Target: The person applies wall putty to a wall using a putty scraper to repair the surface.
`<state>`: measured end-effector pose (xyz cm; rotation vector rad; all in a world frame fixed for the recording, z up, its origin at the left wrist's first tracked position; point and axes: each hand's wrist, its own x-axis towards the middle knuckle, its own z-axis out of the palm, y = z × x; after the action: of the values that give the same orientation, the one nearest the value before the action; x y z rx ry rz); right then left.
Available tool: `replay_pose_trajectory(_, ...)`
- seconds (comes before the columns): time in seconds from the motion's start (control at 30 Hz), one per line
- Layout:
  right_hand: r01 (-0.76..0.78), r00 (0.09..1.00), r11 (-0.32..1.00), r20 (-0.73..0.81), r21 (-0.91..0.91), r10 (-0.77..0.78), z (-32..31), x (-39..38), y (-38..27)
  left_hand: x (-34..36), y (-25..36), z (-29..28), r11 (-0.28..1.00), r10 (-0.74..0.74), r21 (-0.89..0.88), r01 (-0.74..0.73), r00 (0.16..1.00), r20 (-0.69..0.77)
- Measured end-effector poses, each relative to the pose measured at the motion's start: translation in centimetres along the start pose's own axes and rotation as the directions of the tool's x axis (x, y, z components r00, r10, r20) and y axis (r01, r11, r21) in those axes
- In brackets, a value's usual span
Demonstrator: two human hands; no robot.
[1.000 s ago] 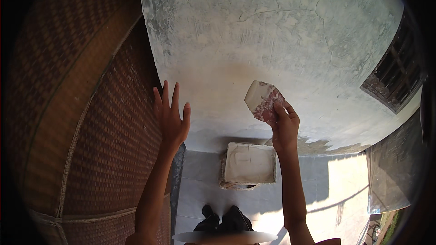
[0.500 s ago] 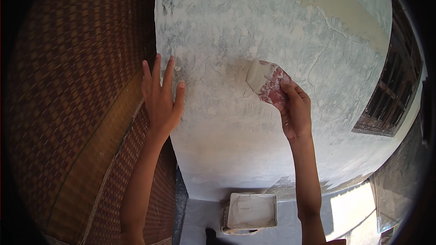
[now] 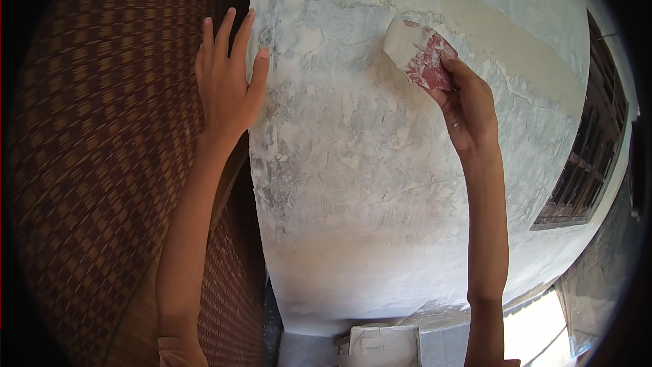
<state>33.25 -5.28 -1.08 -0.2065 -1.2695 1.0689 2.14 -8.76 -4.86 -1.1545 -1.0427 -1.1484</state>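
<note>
At the left of the frame hangs a brown, checkered screen of woven strips [image 3: 109, 136]. In front of its inner edge, left of the upper centre, is my bare left hand [image 3: 229, 92], fingers spread and gripping nothing; I cannot tell whether the fingertips touch anything. It looks best kept out here, clear of the blade's path.

Next comes the pale grey-white, patchily coated wall [image 3: 326, 177], filling the middle. At the bottom centre, partly cut off, sits a rectangular, whitish-crusted container [image 3: 386, 328] with pale paste [image 3: 385, 349] inside.

Right of the upper centre is the flat red scraper [image 3: 429, 58], pinched between the thumb and fingers of my right hand [image 3: 477, 105], well apart from my left. A thick pale smear of paste covers its left side; whether that edge meets the wall, I cannot tell. To work well, I should, I judge, keep that edge level along its whole length, lean it at a shallow angle and press evenly, so no corner digs a ridge.

Beyond it, a smoother beige band [image 3: 523, 54] slants across the upper right, towards a dark, barred wooden window [image 3: 585, 153] whose frame deserves care.
</note>
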Motion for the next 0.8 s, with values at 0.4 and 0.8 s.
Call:
replay_pose_trajectory(0.4, 0.262, 0.952, 0.92, -0.076, -0.292, -0.295, 9.6, 4.0, 1.5, 4.8, -7.0, 7.4, 0.998, 0.049, -0.04, -0.055, 0.989, -0.138)
replay_pose_trajectory(0.8, 0.672, -0.015, -0.468, 0.621, -0.574, -0.783, 15.5, 8.7, 6.8, 6.9, -8.8, 8.9, 0.997, 0.074, 0.005, -0.074, 0.981, -0.179)
